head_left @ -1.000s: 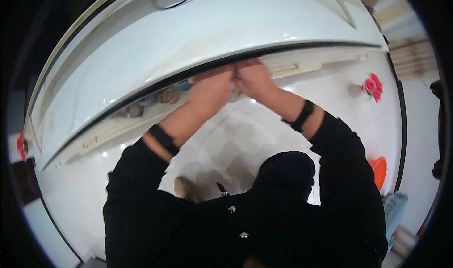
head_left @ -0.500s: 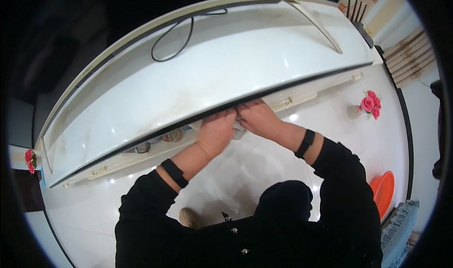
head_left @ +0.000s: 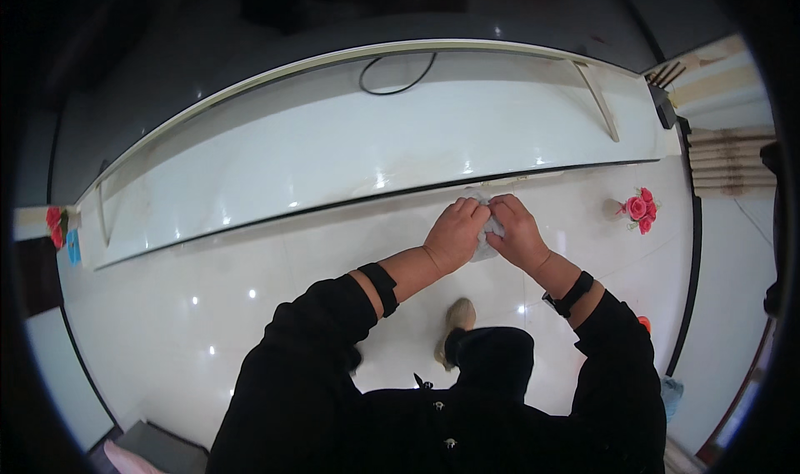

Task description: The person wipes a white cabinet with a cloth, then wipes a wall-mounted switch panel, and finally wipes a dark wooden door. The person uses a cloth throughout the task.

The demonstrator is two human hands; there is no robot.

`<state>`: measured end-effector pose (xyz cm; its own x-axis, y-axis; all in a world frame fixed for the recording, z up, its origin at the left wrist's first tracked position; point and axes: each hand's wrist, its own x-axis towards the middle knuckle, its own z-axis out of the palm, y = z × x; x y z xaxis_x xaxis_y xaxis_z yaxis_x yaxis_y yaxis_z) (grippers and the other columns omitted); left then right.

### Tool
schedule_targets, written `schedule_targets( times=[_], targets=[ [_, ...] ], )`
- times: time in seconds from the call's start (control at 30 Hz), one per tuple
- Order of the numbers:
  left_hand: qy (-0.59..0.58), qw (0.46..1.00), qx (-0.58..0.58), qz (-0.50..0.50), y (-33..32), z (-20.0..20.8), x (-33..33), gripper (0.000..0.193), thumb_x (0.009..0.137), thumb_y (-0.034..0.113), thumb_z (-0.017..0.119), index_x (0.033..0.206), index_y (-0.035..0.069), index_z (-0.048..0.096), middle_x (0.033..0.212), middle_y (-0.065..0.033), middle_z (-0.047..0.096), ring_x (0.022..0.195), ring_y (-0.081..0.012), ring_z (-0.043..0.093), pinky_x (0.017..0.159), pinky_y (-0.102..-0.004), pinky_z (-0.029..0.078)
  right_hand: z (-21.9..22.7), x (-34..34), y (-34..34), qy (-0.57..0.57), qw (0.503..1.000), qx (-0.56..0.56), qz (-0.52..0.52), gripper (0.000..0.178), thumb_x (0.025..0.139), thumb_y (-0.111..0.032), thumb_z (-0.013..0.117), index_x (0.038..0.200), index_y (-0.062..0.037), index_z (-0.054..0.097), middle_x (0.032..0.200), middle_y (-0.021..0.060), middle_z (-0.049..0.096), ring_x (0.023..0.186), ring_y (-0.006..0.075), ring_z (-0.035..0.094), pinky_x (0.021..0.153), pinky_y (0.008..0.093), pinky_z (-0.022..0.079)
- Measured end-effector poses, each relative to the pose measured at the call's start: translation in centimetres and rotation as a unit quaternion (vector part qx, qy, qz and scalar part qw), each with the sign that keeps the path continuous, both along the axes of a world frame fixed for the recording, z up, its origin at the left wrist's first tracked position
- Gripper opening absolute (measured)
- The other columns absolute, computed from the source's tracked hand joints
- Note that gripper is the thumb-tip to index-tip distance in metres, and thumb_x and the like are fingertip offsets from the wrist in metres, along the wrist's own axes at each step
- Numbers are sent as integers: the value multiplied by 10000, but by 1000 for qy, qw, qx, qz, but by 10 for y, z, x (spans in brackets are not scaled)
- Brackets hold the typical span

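Observation:
Both of my hands are closed on a crumpled pale grey bundle point(head_left: 483, 247), just in front of the white cabinet's dark front edge. Whether it is cloth or a plastic bag I cannot tell. My left hand point(head_left: 457, 234) grips its left side with bent fingers. On the other side my right hand point(head_left: 518, 235) pinches it, thumb and fingers together. The bundle hangs between the hands above the pale tiled floor, partly hidden by my fingers. Close beyond it lies the white cabinet top point(head_left: 325, 161).
A black cable point(head_left: 392, 93) loops on the cabinet top, below a dark screen. A black router point(head_left: 663, 107) stands at its right end. Pink artificial roses point(head_left: 642, 211) rise from the floor on the right. A grey box point(head_left: 162, 446) sits at the lower left.
My hands have come out from under the cabinet's front edge toward me, with the bundle between them. The drawers seen standing out below that edge no longer show. My view has shifted left.

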<state>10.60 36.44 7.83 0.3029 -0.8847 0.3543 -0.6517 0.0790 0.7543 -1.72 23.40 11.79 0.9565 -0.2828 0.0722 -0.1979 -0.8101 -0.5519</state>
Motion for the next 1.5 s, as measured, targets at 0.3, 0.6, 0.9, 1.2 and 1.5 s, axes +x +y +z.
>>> schedule_targets(
  times=[0.3,0.6,0.9,1.2,1.5],
  targets=[
    [110,990,51,69,103,137,23,435,661,-71,661,1066,51,563,1086,-153,563,1060,-377,536,907,-432,483,136,37,75,-14,995,92,47,432,650,-11,768,1058,-47,632,1118,158,596,1017,361,608,861,405,535],
    [112,962,21,248,222,303,41,573,726,-45,646,1285,48,566,1275,-171,560,1154,-371,558,966,-418,494,295,101,173,-22,980,167,106,395,684,-45,790,1050,-53,644,1077,134,598,1017,324,625,874,378,526],
    [240,911,-17,334,355,391,70,561,751,-69,609,1294,67,575,1245,-150,592,1089,-345,611,900,-376,530,400,179,287,28,953,200,228,404,744,-95,823,1113,-50,666,1122,97,602,1039,249,620,921,345,508],
    [213,882,-35,419,502,449,125,547,769,-68,562,1296,78,586,1169,-155,622,1039,-327,637,877,-363,536,451,263,415,131,904,256,316,489,756,-67,767,1225,-65,629,1196,107,584,1103,252,609,946,342,501],
    [216,812,-88,535,613,469,159,598,777,-103,514,1332,103,601,1218,-171,633,1096,-340,630,961,-364,503,460,340,532,115,882,254,379,281,791,-43,707,1069,-26,668,1031,87,604,969,211,612,862,304,487]
  ],
)
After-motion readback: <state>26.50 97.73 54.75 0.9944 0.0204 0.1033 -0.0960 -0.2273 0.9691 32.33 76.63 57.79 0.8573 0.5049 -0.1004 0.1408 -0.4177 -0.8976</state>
